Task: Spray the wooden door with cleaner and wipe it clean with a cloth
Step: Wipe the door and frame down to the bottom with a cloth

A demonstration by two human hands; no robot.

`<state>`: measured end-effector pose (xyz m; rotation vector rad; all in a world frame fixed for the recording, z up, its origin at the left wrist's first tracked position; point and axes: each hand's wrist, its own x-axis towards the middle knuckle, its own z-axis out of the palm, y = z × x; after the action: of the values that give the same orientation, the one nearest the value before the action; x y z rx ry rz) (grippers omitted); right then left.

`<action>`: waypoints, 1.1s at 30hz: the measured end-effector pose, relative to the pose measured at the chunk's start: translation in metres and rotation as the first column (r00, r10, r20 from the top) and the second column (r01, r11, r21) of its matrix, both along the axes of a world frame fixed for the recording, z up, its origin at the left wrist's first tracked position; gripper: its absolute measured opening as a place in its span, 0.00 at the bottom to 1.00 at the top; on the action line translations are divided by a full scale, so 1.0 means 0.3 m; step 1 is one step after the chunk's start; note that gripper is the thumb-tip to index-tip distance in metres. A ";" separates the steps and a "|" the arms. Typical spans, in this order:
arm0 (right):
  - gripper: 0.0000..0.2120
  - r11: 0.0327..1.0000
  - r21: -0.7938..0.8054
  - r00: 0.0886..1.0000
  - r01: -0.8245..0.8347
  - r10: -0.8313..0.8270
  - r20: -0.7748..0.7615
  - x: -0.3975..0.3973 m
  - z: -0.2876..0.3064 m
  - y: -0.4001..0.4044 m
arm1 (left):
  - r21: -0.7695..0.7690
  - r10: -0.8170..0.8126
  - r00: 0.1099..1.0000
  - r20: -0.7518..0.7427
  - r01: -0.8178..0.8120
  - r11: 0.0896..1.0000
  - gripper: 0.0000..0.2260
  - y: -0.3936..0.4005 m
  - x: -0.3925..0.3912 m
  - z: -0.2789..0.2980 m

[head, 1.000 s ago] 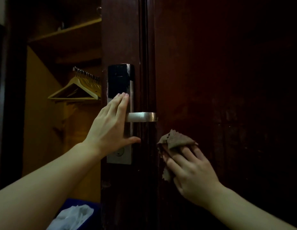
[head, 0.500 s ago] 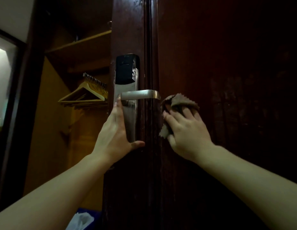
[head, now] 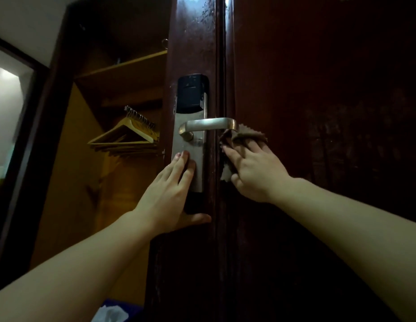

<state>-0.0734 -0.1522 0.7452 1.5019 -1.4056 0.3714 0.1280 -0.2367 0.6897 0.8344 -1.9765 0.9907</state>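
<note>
A dim wardrobe (head: 123,94) with hangers (head: 130,135) sits at nine o'clock. The wooden door (head: 318,112) stands upright, long axis vertical; droplets high on its edge suggest spraying is done, wiping underway. The left hand (head: 170,194) lies flat, fingers straight, on the lock plate (head: 190,159). The right hand (head: 251,173) presses the cloth (head: 244,137) under the lever (head: 209,125).

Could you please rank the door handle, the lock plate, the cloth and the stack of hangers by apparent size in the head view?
1. Lock plate, largest.
2. Stack of hangers, though it hangs farther back, so it is likely bigger in reality.
3. Door handle and cloth: unranked, the cloth is mostly under the right hand.
</note>
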 end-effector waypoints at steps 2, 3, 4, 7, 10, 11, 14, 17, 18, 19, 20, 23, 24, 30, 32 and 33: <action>0.33 1.000 0.003 1.000 -0.001 0.001 0.021 0.012 -0.012 -0.007 | 0.002 -0.010 1.000 0.008 0.010 1.000 0.57 -0.004 0.005 -0.001; 0.32 1.000 0.009 1.000 -0.008 0.008 0.003 0.013 -0.040 -0.006 | 0.005 -0.014 1.000 0.015 0.014 1.000 0.58 -0.006 0.007 -0.001; 0.33 1.000 0.021 0.999 -0.018 0.018 -0.029 0.012 -0.077 -0.005 | 0.007 -0.016 1.000 0.022 0.016 1.000 0.58 -0.009 0.010 -0.001; 0.36 0.997 0.071 0.995 -0.027 0.033 -0.099 0.010 -0.152 0.013 | 0.003 -0.018 0.999 0.044 0.018 1.000 0.59 -0.014 0.012 0.000; 0.33 0.997 0.077 0.996 -0.019 0.026 -0.089 0.024 -0.098 -0.011 | -0.034 -0.003 0.998 0.066 0.005 0.999 0.61 -0.023 0.010 0.000; 0.33 0.998 0.064 0.997 -0.025 0.029 -0.069 0.037 -0.064 -0.024 | -0.049 0.006 0.997 0.076 -0.003 0.999 0.61 -0.025 0.011 0.002; 0.34 0.999 0.002 0.999 -0.034 0.034 0.012 0.069 0.045 -0.069 | -0.036 0.005 0.997 0.078 -0.003 0.999 0.61 -0.022 0.015 0.014; 0.33 0.999 -0.037 0.998 -0.028 0.030 0.056 0.086 0.099 -0.095 | -0.045 0.010 0.997 0.080 -0.006 0.999 0.61 -0.005 0.016 0.022; 0.33 0.999 -0.041 0.998 -0.021 0.024 0.056 0.089 0.103 -0.094 | -0.042 0.010 0.997 0.080 -0.006 0.999 0.61 -0.001 0.015 0.022; 0.33 0.999 -0.044 0.998 -0.020 0.022 0.054 0.092 0.098 -0.090 | -0.030 0.009 0.997 0.079 -0.007 1.000 0.61 0.003 0.015 0.021; 0.32 0.998 -0.048 0.998 -0.029 0.031 0.051 0.094 0.084 -0.082 | -0.015 0.015 0.997 0.076 -0.014 1.000 0.61 0.007 0.017 0.018; 0.31 0.997 -0.025 0.996 -0.071 0.070 -0.055 0.068 -0.030 -0.059 | 0.005 0.033 0.997 0.077 -0.033 0.999 0.61 0.008 0.022 0.018; 0.31 0.996 -0.004 0.989 -0.085 0.083 -0.124 0.051 -0.087 -0.051 | 0.010 0.034 0.996 0.080 -0.035 0.999 0.61 0.009 0.022 0.019; 0.28 0.991 0.135 0.969 -0.022 0.054 -0.241 -0.013 -0.226 -0.021 | 0.039 0.055 0.995 0.089 -0.059 0.998 0.61 0.022 0.010 0.021; 0.30 0.993 0.111 0.980 0.029 -0.007 -0.198 0.027 -0.167 -0.013 | 0.057 0.058 0.995 0.086 -0.063 0.996 0.62 0.027 0.009 0.018; 0.30 0.995 0.087 0.985 0.042 -0.027 -0.168 0.044 -0.128 -0.018 | 0.064 0.058 0.995 0.086 -0.063 0.996 0.62 0.030 0.009 0.018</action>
<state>-0.0601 -0.1575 0.7067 1.5421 -1.3289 0.1582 0.1308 -0.2278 0.6951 0.9077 -2.0763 1.0138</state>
